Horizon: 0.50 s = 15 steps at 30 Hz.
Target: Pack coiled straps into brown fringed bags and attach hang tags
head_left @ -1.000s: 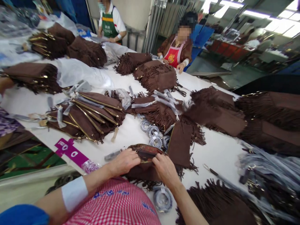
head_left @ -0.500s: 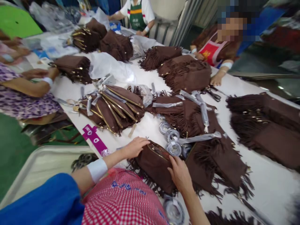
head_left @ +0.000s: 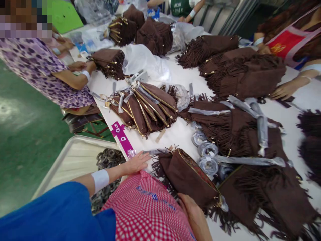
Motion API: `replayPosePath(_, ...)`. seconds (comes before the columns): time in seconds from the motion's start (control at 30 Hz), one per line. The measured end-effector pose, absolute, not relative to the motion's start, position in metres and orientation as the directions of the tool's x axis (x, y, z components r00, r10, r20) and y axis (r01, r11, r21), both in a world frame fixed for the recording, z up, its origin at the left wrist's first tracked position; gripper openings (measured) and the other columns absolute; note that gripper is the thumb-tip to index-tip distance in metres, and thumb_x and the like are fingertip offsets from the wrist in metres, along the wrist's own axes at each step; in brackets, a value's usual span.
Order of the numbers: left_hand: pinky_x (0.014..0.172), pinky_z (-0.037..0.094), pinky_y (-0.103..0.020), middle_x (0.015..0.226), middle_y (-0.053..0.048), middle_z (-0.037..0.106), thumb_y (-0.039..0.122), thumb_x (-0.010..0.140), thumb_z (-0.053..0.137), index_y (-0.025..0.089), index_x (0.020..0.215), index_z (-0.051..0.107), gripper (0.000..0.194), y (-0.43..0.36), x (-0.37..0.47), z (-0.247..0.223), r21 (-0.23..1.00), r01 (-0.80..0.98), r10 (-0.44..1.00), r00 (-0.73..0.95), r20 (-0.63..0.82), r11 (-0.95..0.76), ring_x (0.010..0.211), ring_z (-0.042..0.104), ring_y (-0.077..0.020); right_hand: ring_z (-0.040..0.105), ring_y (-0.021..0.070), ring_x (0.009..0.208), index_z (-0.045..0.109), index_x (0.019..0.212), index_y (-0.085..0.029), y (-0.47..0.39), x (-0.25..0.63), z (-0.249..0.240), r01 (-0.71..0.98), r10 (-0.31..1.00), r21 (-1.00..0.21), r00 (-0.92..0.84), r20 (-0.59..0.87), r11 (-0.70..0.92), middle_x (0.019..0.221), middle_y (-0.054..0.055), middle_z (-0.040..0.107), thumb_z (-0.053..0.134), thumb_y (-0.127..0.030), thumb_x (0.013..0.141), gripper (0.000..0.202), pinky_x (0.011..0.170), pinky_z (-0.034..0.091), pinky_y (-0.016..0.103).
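A brown fringed bag point(head_left: 184, 179) lies on the table in front of me, its gold zipper open along the top and a patterned lining showing. My left hand point(head_left: 139, 163) is at the table edge left of the bag, fingers stretched out flat. Its fingertips are close to a plastic-wrapped strap point(head_left: 156, 152); I cannot tell whether they touch it. Against the bag's near side, by my checked apron, is my right hand point(head_left: 192, 211), with its fingers mostly hidden. Coiled wrapped straps point(head_left: 208, 166) lie just beyond the bag.
Several zipped brown bags point(head_left: 147, 108) fan out ahead. More fringed bags point(head_left: 283, 190) lie to the right. A pale bin point(head_left: 72, 150) with dark coils point(head_left: 109, 159) stands at left below a purple ruler-like strip point(head_left: 122, 139). Co-workers' hands point(head_left: 288, 87) are around the table.
My left hand has left the bag's top edge and moved to the table edge. My right hand has shifted from the opening to the near side. The view has turned left.
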<state>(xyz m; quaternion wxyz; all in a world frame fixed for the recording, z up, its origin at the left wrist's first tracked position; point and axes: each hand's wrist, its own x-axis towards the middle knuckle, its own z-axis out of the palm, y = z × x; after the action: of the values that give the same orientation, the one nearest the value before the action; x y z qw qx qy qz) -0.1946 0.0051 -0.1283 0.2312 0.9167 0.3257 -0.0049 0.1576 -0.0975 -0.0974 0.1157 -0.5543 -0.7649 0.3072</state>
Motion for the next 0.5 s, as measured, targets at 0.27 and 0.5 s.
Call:
replayPosePath(0.27, 0.083, 0.046, -0.032, 0.079, -0.005, 0.066, 0.013, 0.086, 0.054, 0.017, 0.087, 0.057, 0.005, 0.043, -0.205, -0.115, 0.325, 0.761, 0.686, 0.648, -0.332, -0.562, 0.082, 0.063, -0.0202, 0.07, 0.0243, 0.095, 0.065, 0.109, -0.02, -0.069, 0.163, -0.067, 0.752, 0.977, -0.647, -0.206, -0.051, 0.125, 0.106, 0.009, 0.072, 0.042, -0.037, 0.096, 0.031, 0.086, 0.057, 0.04)
replayPosePath(0.5, 0.068, 0.039, -0.024, 0.079, -0.001, 0.061, 0.016, 0.087, 0.052, 0.022, 0.09, 0.052, 0.007, 0.069, -0.205, -0.062, 0.364, 0.802, 0.772, 0.577, -0.267, -0.474, 0.078, 0.058, -0.0179, 0.067, 0.0216, 0.095, 0.065, 0.106, -0.02, -0.04, 0.123, -0.034, 0.679, 0.974, -0.716, -0.227, 0.003, 0.16, 0.104, 0.009, 0.071, 0.042, -0.034, 0.097, 0.028, 0.087, 0.054, 0.036)
